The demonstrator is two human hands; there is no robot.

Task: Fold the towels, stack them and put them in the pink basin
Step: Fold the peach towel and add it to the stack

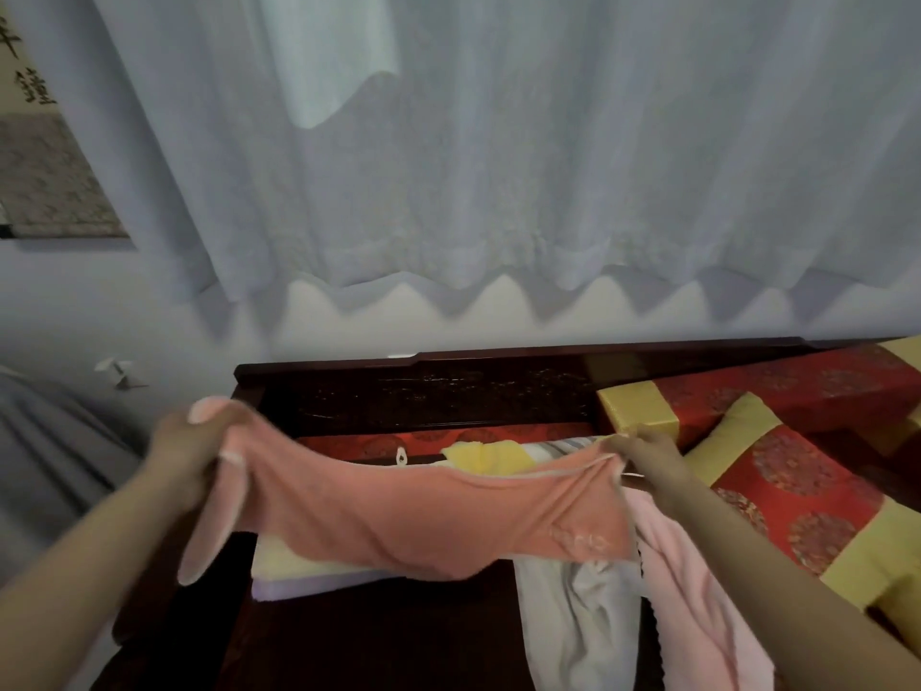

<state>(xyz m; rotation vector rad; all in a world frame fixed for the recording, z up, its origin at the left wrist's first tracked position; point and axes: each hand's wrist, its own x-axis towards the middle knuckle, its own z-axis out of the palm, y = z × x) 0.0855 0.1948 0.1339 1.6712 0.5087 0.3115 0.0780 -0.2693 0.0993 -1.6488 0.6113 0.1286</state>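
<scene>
**Coral towel held up between two hands**

The person holds a coral towel (413, 511) stretched out in the air above a dark wooden table (379, 635). The left hand (192, 451) has its fingers closed around the towel's left top corner, with a flap hanging down below the fist. The right hand (648, 453) pinches the right top corner between closed fingers. The towel sags in the middle. Pale raised lettering shows near its lower right corner, too blurred to read.

Under the towel, on the table, lies a folded stack (309, 571), yellow on top of lilac. Right of it a white towel (578, 625) and a light pink towel (697, 605) hang loose over the table's edge. Behind the coral towel a yellow cloth (486, 456) and a striped cloth (558, 448) peek out.

To the right sit red and yellow cushions (777, 471) with round patterns. A white curtain (498, 167) hangs behind. At the far left, a scroll (30, 82) carries black brush characters, cut off by the edge.
</scene>
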